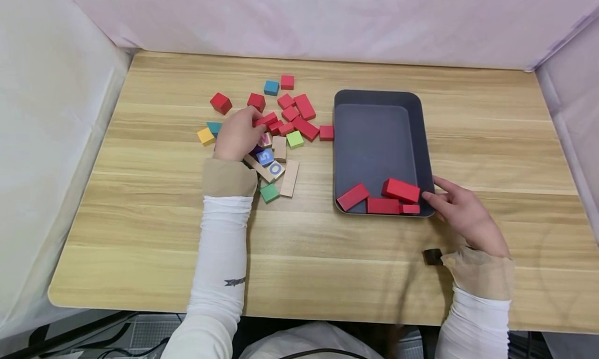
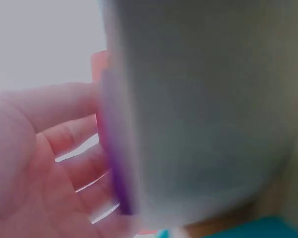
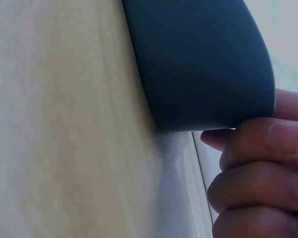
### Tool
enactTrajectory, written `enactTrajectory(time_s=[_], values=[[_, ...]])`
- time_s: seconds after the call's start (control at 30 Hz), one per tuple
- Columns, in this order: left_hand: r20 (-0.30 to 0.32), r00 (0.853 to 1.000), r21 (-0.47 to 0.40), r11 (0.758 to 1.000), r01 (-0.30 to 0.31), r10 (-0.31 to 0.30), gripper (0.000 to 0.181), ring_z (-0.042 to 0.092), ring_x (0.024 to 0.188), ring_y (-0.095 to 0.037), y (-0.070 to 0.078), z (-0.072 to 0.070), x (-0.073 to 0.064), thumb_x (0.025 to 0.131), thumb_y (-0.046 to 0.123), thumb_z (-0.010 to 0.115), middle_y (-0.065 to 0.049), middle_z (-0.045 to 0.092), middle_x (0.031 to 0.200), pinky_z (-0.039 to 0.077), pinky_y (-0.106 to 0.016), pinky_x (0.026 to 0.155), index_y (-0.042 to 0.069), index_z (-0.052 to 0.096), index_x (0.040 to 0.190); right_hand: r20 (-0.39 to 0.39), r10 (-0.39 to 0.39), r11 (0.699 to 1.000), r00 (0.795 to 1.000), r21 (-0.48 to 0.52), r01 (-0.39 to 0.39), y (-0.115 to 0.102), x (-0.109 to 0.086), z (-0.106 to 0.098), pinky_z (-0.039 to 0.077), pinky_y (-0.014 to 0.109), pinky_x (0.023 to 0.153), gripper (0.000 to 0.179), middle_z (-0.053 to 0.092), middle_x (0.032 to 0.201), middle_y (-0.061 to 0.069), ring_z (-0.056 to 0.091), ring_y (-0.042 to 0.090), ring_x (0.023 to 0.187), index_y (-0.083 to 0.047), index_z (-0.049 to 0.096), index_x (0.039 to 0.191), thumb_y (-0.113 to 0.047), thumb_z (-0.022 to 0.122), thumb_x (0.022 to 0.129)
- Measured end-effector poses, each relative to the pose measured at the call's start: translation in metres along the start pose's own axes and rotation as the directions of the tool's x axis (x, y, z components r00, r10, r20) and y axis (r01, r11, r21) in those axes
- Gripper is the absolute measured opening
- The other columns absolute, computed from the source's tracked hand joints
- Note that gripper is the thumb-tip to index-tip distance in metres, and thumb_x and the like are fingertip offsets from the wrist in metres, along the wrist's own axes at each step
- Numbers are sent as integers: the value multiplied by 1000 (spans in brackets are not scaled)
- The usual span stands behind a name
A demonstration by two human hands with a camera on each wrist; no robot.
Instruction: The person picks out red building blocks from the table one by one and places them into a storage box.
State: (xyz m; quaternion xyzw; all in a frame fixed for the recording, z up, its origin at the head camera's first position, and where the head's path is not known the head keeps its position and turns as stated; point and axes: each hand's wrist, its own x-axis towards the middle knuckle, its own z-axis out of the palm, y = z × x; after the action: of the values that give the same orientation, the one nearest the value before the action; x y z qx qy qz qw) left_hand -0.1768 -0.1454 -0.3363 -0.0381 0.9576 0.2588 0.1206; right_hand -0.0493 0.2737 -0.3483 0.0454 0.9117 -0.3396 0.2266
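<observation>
In the head view my left hand (image 1: pixel 239 132) reaches into a group of wooden blocks and pinches one end of a red block (image 1: pixel 267 119). The left wrist view is mostly covered by a blurred grey shape; past it a bit of red (image 2: pixel 99 64) shows at the fingertips. On the right, my right hand (image 1: pixel 468 213) grips the near right corner of a dark grey tray (image 1: pixel 423 140), thumb at the rim. The right wrist view shows the fingers (image 3: pixel 263 183) bent beside the tray's wall (image 3: pixel 203 64). Several red blocks (image 1: pixel 382 205) lie along the tray's near side.
More red blocks (image 1: pixel 305 128) lie between my left hand and the tray, one touching its left edge. Plain wooden blocks (image 1: pixel 289 178), a light green block (image 1: pixel 295 139), a green block (image 1: pixel 269 193) and a blue block (image 1: pixel 271 87) lie around. White walls enclose the table (image 1: pixel 290 270).
</observation>
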Motion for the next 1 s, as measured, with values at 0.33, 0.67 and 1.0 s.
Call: enactTrajectory(time_s=[0.33, 0.67, 1.0], values=[[18, 1000, -103, 995, 5, -3, 32, 51, 68, -21, 12, -16, -15, 87, 33, 55, -5, 52, 83, 42, -31, 59, 13, 44, 110, -2, -3, 1000, 1000, 11, 3, 1, 1, 1, 33, 30, 46, 68, 44, 58, 6, 41, 17, 50, -17, 28, 141, -53, 47, 85], [141, 987, -282, 959, -28, 71, 36, 56, 67, -25, 25, -14, -13, 88, 30, 47, -9, 54, 79, 45, -30, 56, 17, 29, 116, -11, -8, 1000, 1000, 16, 8, 3, 1, 0, 32, 31, 45, 68, 45, 58, 7, 40, 18, 49, -19, 29, 140, -53, 47, 85], [147, 979, -310, 947, -87, 139, 41, 39, 51, -22, 34, -7, -16, 90, 47, 39, -10, 44, 70, 32, -29, 47, 20, 24, 117, -2, 9, 999, 1000, 40, -9, 3, 1, 1, 31, 33, 42, 69, 44, 58, 7, 39, 18, 47, -18, 28, 141, -53, 48, 84]])
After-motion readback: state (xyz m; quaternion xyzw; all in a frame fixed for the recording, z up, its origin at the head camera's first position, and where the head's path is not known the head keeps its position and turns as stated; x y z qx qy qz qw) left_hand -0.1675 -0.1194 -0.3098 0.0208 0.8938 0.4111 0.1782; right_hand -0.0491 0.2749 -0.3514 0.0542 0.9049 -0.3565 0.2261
